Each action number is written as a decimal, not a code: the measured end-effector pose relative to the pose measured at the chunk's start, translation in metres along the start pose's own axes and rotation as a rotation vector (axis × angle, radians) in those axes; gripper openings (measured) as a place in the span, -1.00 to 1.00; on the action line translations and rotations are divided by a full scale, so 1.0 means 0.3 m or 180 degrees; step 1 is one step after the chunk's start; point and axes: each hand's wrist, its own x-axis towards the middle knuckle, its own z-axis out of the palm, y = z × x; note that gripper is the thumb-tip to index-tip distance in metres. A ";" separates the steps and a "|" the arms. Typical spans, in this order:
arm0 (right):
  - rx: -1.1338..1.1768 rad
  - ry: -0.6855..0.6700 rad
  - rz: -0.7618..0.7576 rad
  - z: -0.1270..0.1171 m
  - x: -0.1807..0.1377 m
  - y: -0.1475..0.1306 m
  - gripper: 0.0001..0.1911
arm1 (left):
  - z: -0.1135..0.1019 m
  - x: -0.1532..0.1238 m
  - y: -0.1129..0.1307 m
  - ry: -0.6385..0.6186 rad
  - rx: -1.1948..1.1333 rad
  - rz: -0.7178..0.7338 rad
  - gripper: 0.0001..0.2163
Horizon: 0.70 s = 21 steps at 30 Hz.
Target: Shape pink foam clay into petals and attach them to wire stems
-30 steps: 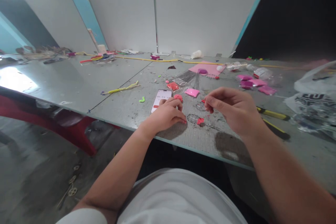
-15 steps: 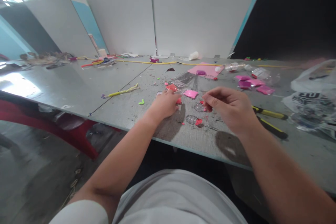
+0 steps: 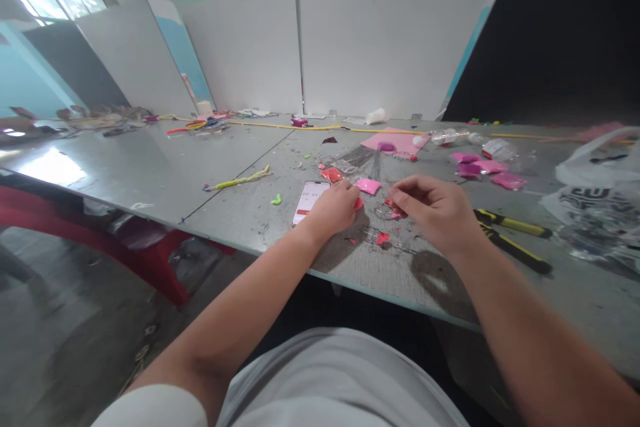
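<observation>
My left hand (image 3: 340,205) is closed over the table, its fingertips on a soft red lump (image 3: 358,203) that looks like modelling clay. My right hand (image 3: 435,207) is pinched, thumb against fingers; what sits between them is too small to make out. Just by its fingertips lies a bent wire loop (image 3: 384,212) with red and pink bits on it. Closer to the table edge is another wire piece with a red clay bit (image 3: 383,238). Beyond my hands lie a pink packet (image 3: 369,186) and a red packet (image 3: 331,175).
A phone (image 3: 306,203) showing a timer lies beside my left wrist. Yellow-black pliers (image 3: 515,240) and a plastic bag (image 3: 590,187) are at the right. Pink packets (image 3: 487,165), clear bottles (image 3: 500,150), straight wires (image 3: 357,159) and a yellow twisted piece (image 3: 240,180) lie farther off.
My left hand has moved right and toward me with the red lump, uncovering the phone. My right hand stays pinched near the wire loop. The view has tilted up slightly.
</observation>
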 end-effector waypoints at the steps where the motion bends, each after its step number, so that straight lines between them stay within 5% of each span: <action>1: -0.0030 -0.0007 0.0009 -0.001 0.001 0.004 -0.82 | -0.001 -0.001 0.004 0.0018 -0.0134 -0.0025 -0.81; 4: -0.0117 -0.0102 0.0091 -0.007 0.007 0.017 -0.77 | -0.014 -0.011 0.031 0.0458 -0.1156 -0.0198 -0.83; 6: -0.0258 -0.0159 0.0143 -0.010 0.013 0.025 -0.75 | -0.028 -0.019 0.067 0.0808 -0.2531 -0.0438 -0.68; 11: -0.0629 0.0103 0.0104 -0.019 0.020 0.025 -0.77 | -0.048 0.005 0.163 0.0252 -0.5797 -0.0735 -0.67; 16: -0.1012 0.0514 -0.0182 -0.033 0.019 0.021 -0.77 | -0.057 0.044 0.175 0.0198 -0.6257 -0.0686 -0.71; 21: -0.1122 0.0415 -0.0339 -0.026 0.016 0.006 -0.82 | -0.061 0.016 0.161 0.0272 -0.6327 -0.0847 -0.78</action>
